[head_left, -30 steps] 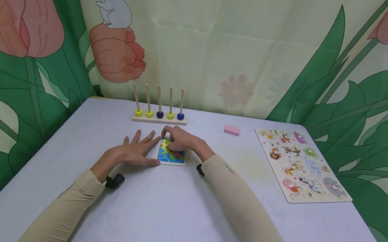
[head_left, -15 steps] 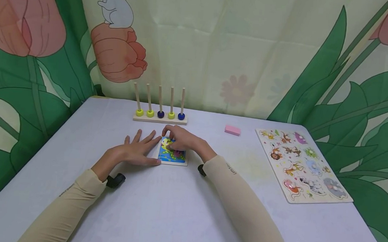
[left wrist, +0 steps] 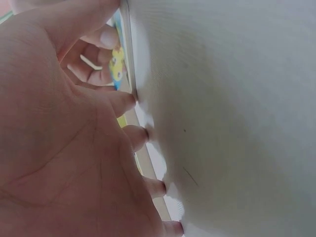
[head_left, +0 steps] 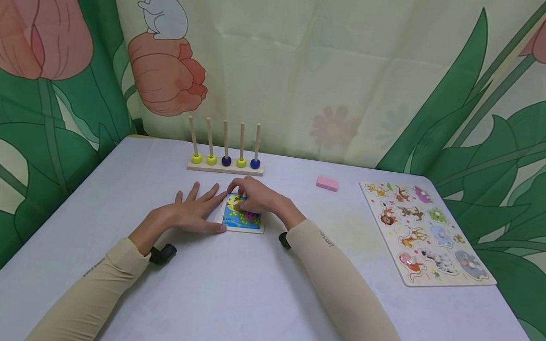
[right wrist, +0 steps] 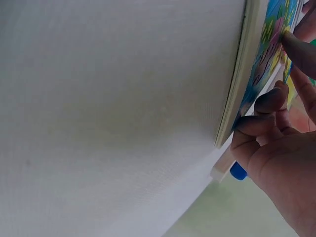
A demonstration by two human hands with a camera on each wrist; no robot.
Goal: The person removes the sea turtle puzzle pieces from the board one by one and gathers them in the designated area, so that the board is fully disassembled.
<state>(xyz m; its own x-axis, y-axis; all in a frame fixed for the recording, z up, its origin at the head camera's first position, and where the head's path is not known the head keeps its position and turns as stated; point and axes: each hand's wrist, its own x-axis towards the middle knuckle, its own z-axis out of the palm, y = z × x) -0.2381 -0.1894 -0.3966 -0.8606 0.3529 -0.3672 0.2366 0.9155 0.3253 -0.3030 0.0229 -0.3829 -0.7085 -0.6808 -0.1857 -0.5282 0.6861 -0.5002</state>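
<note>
A small wooden picture puzzle (head_left: 242, 222), with a yellow figure on blue, lies flat on the table in the head view. My left hand (head_left: 189, 213) lies palm down to its left, fingers spread, with thumb and index fingertip at the board's left edge. Over the puzzle's upper part, my right hand (head_left: 256, 196) has its fingers bent and its thumb on the yellow figure. In the right wrist view, the thumb and index finger (right wrist: 307, 94) pinch a yellow and blue puzzle piece (right wrist: 290, 89) tilted up at the board's far side. The right hand covers part of the picture.
Behind the puzzle stands a wooden peg rack (head_left: 226, 169) with yellow and dark blue beads on upright pegs. A pink block (head_left: 327, 183) lies to the right of it. Farther right is a large animal puzzle board (head_left: 395, 246). A printed curtain (head_left: 279, 66) hangs behind the table.
</note>
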